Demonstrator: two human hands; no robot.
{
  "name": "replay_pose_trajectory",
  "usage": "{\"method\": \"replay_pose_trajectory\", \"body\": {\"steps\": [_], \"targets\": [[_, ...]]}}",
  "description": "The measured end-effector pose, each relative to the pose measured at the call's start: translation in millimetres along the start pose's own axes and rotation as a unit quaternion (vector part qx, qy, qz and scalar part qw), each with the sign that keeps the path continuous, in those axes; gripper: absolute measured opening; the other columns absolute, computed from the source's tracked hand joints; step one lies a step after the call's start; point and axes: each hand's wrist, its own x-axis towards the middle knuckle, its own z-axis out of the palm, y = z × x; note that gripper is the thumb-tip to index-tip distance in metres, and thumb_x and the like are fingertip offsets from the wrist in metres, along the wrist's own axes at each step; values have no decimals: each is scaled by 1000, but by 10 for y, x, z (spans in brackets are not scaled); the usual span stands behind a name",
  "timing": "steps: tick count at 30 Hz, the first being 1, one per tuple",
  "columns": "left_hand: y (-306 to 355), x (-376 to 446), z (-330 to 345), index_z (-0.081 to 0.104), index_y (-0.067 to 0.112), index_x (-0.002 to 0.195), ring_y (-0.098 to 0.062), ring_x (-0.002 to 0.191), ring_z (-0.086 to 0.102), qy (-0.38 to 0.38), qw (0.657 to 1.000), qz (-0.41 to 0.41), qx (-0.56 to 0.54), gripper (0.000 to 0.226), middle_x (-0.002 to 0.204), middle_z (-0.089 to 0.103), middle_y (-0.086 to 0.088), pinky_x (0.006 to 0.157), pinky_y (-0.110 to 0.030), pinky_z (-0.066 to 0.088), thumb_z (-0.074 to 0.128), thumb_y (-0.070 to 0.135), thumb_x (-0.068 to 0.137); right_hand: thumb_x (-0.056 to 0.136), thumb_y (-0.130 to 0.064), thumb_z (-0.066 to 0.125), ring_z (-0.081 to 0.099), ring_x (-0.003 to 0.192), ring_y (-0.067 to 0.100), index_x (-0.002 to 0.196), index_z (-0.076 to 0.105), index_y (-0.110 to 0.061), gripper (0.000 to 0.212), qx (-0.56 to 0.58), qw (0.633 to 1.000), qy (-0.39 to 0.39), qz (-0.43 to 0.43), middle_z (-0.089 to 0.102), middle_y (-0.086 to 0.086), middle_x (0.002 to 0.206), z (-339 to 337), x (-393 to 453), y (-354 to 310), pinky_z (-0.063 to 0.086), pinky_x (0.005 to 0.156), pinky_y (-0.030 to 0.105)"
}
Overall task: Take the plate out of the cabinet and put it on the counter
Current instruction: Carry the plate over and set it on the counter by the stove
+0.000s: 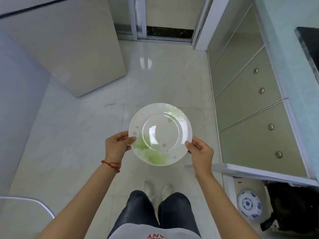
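Note:
A white plate (160, 133) with green flower prints is held level over the tiled floor, in front of my body. My left hand (117, 145) grips its left rim, thumb on top. My right hand (201, 155) grips the right rim the same way. The open cabinet (248, 188) is low at my right, its door (259, 173) swung out toward me. The counter's dark top (309, 47) shows at the far right edge.
A blue-and-white plate (249, 207) lies inside the open cabinet beside a black bag (291, 209). Closed cabinet doors with round metal knobs (270, 126) run along the right. A beige appliance (72, 49) stands at the left. A sliding door (169, 19) is ahead.

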Motion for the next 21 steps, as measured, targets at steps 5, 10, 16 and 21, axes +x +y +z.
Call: {"method": "replay_pose_trajectory", "body": {"steps": [5,10,16,21], "targets": [[140,382,88,69,8,88,-12,66,70,0,1000,-8,-4,21,64,74,8,61,-23,58,66,-6,72,79,2,62,67,73,1,97,69,-18,27,-13,1000,2,12,71,-12,82,203,387,-65,56,68,16],[335,875,317,69,7,88,-15,70,70,8,1000,-13,-7,21,67,74,6,63,-26,59,66,-5,72,79,1,63,68,79,6,101,68,-13,26,-20,1000,2,11,71,-6,89,388,927,-214,56,69,18],[797,1588,803,68,5,89,-15,66,70,14,1000,-24,-8,21,67,74,4,60,-24,59,66,-7,72,79,1,62,68,79,9,91,71,-19,25,-20,1000,2,5,72,-7,84,585,1764,-641,56,71,21],[1180,2084,1190,66,0,96,-19,72,68,5,1000,-18,-10,24,82,70,-6,62,-23,58,65,-7,73,78,2,62,65,71,8,70,68,-35,39,-16,1000,6,-9,71,-15,71,707,2360,-1024,55,65,18]]}}
